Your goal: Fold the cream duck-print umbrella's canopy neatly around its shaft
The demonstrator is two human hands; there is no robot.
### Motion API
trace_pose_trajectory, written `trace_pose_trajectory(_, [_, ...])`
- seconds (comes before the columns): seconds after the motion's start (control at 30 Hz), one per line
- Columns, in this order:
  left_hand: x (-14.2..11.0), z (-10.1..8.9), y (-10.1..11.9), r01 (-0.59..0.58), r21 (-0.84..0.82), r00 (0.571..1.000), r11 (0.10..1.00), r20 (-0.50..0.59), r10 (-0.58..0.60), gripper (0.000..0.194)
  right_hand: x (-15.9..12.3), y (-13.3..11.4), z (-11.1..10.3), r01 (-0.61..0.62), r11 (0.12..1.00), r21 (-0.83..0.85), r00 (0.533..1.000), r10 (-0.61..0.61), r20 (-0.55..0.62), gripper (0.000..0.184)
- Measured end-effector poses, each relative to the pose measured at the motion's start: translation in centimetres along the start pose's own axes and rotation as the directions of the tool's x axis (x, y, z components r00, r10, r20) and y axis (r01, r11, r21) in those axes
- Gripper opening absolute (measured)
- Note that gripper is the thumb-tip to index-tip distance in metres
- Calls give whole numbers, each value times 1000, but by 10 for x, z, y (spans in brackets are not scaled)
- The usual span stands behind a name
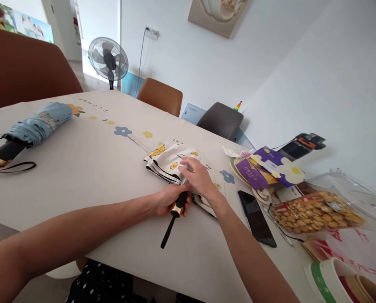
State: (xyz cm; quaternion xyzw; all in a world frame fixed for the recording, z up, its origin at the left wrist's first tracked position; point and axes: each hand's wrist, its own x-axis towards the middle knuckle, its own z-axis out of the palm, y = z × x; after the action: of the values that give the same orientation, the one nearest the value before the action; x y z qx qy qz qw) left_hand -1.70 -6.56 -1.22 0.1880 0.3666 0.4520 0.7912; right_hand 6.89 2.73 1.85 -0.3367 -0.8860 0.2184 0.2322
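Note:
A white folding umbrella (165, 162) with yellow cartoon figures and black edging lies collapsed on the table, its folds loose and spread to both sides. My left hand (172, 200) is wrapped round its black handle, which has a gold end and a dangling black wrist strap. Over the canopy just above the handle, my right hand (196, 174) has its fingers bent and pressed on the cloth near the shaft. A pale closure strap sticks out from the canopy toward the far left. At the left lies a rolled light blue umbrella (42, 124) with a black and gold handle.
On the right are a black phone (256, 219), glasses (282, 227), a purple box (263, 168), a clear-topped snack pack (320, 210) and paper cups (336, 280). Chairs (160, 96) stand along the far side of the white tablecloth (105, 185); a fan (108, 59) is behind.

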Motion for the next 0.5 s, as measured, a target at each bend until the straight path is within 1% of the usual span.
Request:
trace_pose_trajectory(0.07, [1,-1,-1,-16,13,1000,1000,11,16,24,8,-7,1,99,988,-116,988,-84,127,25])
trace_pose_trajectory(0.13, [3,-4,-1,-29,29,999,999,17,28,24,12,-15,-2,209,956,-206,954,-153,258,29])
trace_pose_trajectory(0.2, [4,-5,-2,-39,39,999,998,27,38,25,13,-22,-6,275,917,-291,925,-169,340,31])
trace_pose_trajectory(0.27, [5,-5,-2,-43,42,999,998,34,41,25,11,-29,-8,280,873,-399,925,-134,357,31])
trace_pose_trajectory(0.37, [5,-5,-2,-38,61,999,997,24,37,25,9,-34,-5,266,773,-575,943,-86,321,28])
trace_pose_trajectory(0.43, [4,-5,-2,-40,75,999,996,13,39,26,8,-34,0,276,695,-664,951,-97,293,22])
trace_pose_trajectory(0.5, [4,-5,-3,-45,76,999,996,17,44,25,8,-34,4,284,655,-700,953,-115,280,18])
